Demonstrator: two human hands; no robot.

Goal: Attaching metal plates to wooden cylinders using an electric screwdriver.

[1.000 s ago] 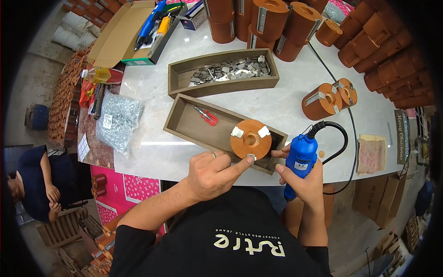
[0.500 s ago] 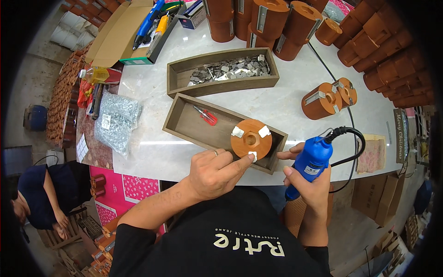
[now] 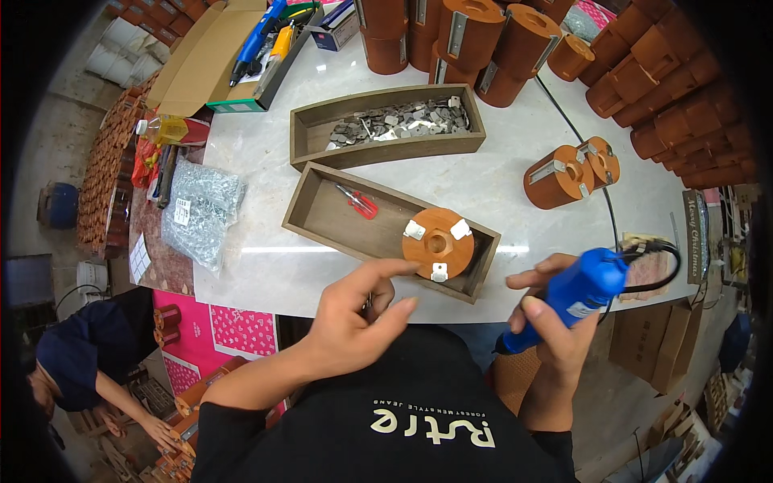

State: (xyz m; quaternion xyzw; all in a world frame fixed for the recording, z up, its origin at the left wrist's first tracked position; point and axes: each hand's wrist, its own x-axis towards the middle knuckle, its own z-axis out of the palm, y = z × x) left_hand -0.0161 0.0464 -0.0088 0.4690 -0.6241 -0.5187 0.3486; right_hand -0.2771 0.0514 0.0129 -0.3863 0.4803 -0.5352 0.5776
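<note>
White marble tabletop (image 3: 515, 193): near its front edge, an orange wooden disc (image 3: 438, 243) lies in a wooden tray (image 3: 322, 216); our left hand (image 3: 354, 318) hovers loosely open and empty, our right hand (image 3: 555, 322) grips a blue power screwdriver (image 3: 576, 294), best brought square over its metal brackets.

The pale marble-patterned counter (image 3: 499, 181) carries two long brown wooden trays (image 3: 322, 217) side by side, a clear bag of small metal parts (image 3: 201, 209) at left, orange wooden cylinders (image 3: 555, 177) at right, more cylinders along the far edge, and an open cardboard box (image 3: 193, 64) far left.
</note>
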